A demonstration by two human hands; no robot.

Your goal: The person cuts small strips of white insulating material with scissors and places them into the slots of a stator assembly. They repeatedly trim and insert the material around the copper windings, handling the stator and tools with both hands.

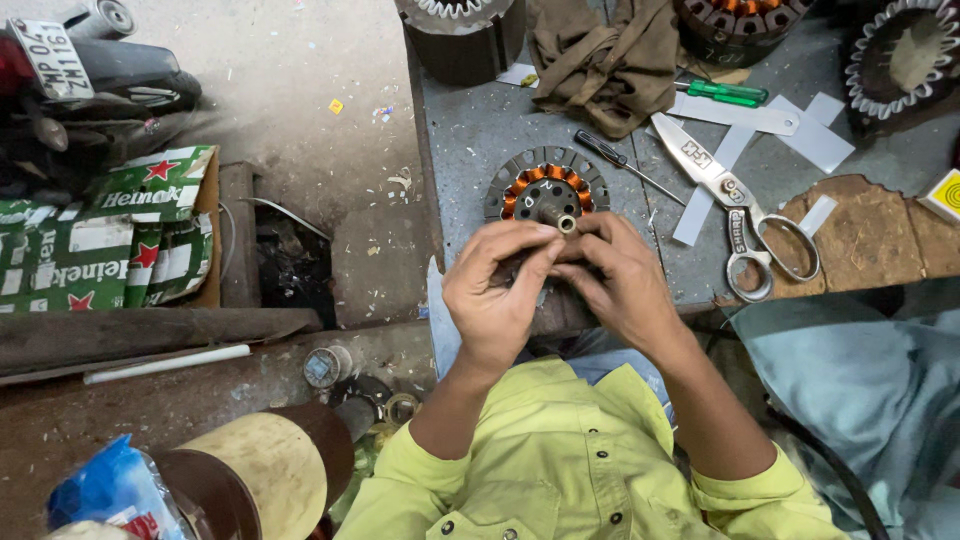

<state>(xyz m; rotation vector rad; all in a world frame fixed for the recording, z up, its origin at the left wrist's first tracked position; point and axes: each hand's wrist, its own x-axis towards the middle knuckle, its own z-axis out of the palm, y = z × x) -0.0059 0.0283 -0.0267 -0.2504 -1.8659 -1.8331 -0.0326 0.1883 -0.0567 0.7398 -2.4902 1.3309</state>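
A round motor stator (546, 186) with orange copper windings and a short metal shaft lies flat near the front edge of a grey metal workbench (470, 130). My left hand (497, 293) and my right hand (617, 277) meet over its near side, fingers curled and pinched together against the windings. What the fingertips pinch is hidden. Both wrists come out of yellow-green sleeves.
Large scissors (742, 215), a small black screwdriver (625, 164), a green-handled screwdriver (724, 93), white paper strips (712, 180) and a brown cloth (606, 55) lie on the bench. Other stators (905, 60) stand at the back. A green carton (108, 235) sits left on the floor.
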